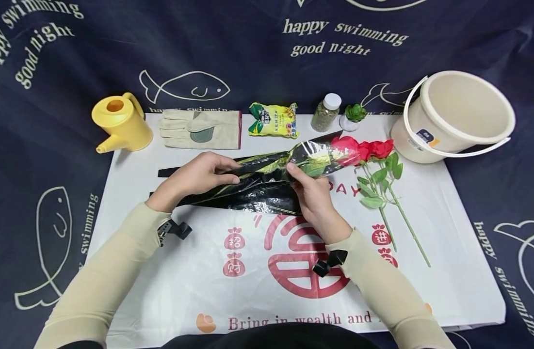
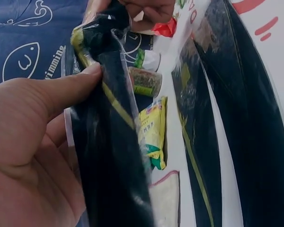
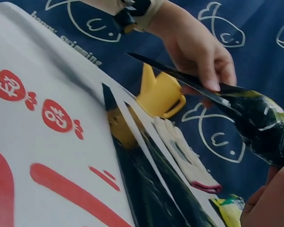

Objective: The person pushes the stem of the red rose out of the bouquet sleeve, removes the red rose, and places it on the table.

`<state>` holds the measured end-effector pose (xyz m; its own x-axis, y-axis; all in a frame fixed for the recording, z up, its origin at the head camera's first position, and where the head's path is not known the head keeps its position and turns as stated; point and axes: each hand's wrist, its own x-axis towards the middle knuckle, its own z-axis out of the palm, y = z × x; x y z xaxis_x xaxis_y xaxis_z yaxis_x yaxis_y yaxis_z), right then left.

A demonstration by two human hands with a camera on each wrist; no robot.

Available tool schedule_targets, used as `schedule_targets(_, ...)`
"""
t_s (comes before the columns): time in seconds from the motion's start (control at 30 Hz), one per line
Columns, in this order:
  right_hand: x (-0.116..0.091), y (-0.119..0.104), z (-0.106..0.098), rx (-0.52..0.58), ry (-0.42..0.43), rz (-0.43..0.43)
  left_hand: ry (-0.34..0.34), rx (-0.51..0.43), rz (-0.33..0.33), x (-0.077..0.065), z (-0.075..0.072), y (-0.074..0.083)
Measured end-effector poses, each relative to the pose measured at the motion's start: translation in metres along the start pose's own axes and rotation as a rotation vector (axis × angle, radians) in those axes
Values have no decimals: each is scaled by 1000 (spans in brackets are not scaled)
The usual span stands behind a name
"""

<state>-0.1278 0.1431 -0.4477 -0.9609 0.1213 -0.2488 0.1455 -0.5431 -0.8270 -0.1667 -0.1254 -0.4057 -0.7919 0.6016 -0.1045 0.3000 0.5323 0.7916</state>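
Red roses (image 1: 346, 149) stand in a clear and black flower sleeve (image 1: 310, 155) with gold edging, held tilted above the table. My left hand (image 1: 199, 174) pinches the sleeve's narrow tail; in the left wrist view the thumb (image 2: 85, 78) lies on the black film (image 2: 109, 156). My right hand (image 1: 315, 201) grips the gathered middle of the sleeve, just below the leaves, its thumb on top. Under the bouquet, more black flower sleeves (image 1: 262, 199) lie flat on the table. Loose red roses (image 1: 382, 148) with green stems (image 1: 399, 208) lie to the right, their blooms beside the wrapped ones.
Along the back stand a yellow watering can (image 1: 124, 123), work gloves (image 1: 201, 130), a yellow-green packet (image 1: 273, 120), a jar with a white lid (image 1: 325, 114) and a small potted plant (image 1: 354, 115). A beige bucket (image 1: 452, 116) occupies the back right corner of the white-covered table (image 1: 179, 291).
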Motion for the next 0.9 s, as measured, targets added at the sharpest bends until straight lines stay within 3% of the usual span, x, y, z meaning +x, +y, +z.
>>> schedule_targets(0.17, 5, -13, -9, 69, 7, -9, 11, -15, -23, -3, -6, 0)
schedule_targets(0.37, 8, -21, -9, 155, -40, -27, 22, -2, 27, -1, -11, 3)
schedule_targets(0.53, 10, -23, -13, 189, -78, -104, 29, -33, 25, -2, -10, 0)
schedule_targets(0.77, 8, -26, -18, 143, -99, -216, -29, -56, -4, -2, -3, -3)
schedule_targets(0.9, 6, -29, -16, 75, -108, -210, 8, -42, -12, -2, 0, -2)
